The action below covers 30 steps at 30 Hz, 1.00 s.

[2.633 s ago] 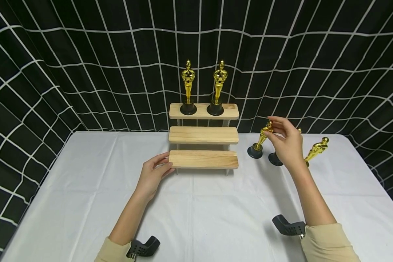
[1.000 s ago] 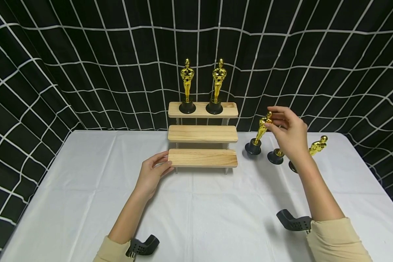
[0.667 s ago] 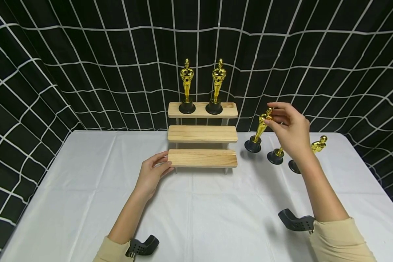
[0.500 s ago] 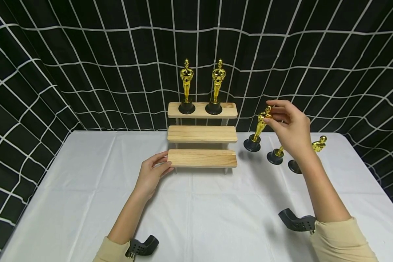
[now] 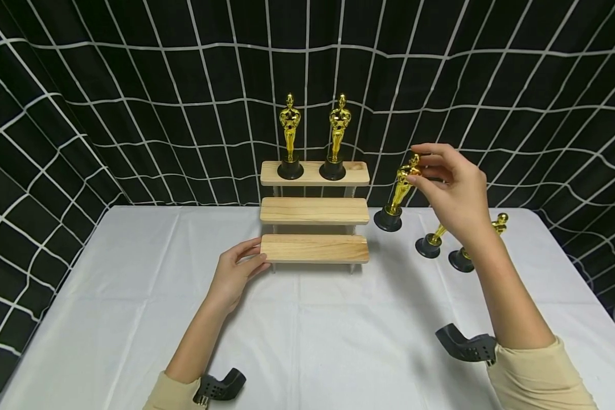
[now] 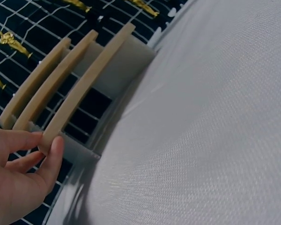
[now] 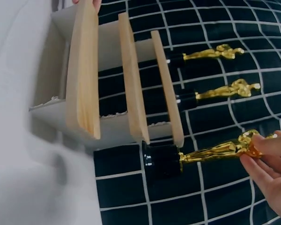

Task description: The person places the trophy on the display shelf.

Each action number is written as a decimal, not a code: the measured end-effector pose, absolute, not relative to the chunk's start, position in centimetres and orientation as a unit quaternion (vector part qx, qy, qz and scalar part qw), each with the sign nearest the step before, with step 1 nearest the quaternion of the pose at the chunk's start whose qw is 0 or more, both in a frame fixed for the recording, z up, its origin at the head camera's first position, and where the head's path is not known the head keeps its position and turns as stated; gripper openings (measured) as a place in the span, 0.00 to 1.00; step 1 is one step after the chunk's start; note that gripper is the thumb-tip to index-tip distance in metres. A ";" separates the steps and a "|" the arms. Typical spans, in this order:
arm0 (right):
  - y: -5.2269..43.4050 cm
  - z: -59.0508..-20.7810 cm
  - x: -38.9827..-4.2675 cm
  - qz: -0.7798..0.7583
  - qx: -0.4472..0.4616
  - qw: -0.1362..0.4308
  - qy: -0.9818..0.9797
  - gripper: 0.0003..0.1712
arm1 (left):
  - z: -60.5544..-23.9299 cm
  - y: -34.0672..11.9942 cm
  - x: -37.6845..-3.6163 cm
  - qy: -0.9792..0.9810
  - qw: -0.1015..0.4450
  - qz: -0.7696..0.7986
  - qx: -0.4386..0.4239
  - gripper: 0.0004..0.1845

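My right hand [image 5: 456,191] pinches a gold trophy statuette [image 5: 402,185] by its head and shoulders. Its black base is raised off the table, right of the three-step wooden display stand [image 5: 315,212], and the statuette leans. In the right wrist view that base [image 7: 161,160] overlaps the end of the top step. My left hand [image 5: 236,270] pinches the left end of the lowest step; thumb and fingers grip the board [image 6: 75,98] in the left wrist view. Two more statuettes, a left one [image 5: 290,128] and a right one [image 5: 338,131], stand upright on the top step.
Behind my right hand and forearm, two statuettes stand on the white-covered table [image 5: 328,330], one base [image 5: 429,246] nearer the stand and another [image 5: 461,260] farther right. A black curtain [image 5: 184,85] with white grid lines closes off the back and sides.
The right hand has lifted the statuette off the table and carried it up and slightly left toward the stand. The left hand has kept its grip on the lowest step.
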State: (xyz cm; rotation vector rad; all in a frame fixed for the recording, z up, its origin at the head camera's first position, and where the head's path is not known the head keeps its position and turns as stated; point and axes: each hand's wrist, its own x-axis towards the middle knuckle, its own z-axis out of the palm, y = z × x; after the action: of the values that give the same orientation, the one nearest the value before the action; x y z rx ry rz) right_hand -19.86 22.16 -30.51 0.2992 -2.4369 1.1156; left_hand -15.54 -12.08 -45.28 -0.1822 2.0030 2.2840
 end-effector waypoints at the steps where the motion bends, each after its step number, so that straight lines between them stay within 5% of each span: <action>1: 22.0 -30.4 -19.8 0.405 0.109 0.221 -0.881 0.27 | -45.3 -12.1 -15.5 0.656 0.051 0.751 -0.059 0.26; 30: 17.4 -27.7 -19.9 0.452 0.183 0.206 -0.849 0.25 | -45.0 -12.1 -15.5 0.650 0.062 0.754 -0.067 0.27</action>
State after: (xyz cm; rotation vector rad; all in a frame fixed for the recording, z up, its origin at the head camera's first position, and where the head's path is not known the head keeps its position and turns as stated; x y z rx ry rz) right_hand -19.85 17.36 -27.74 0.5093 -2.3653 1.2583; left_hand -15.52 -12.14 -45.03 -0.2037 1.9668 2.2798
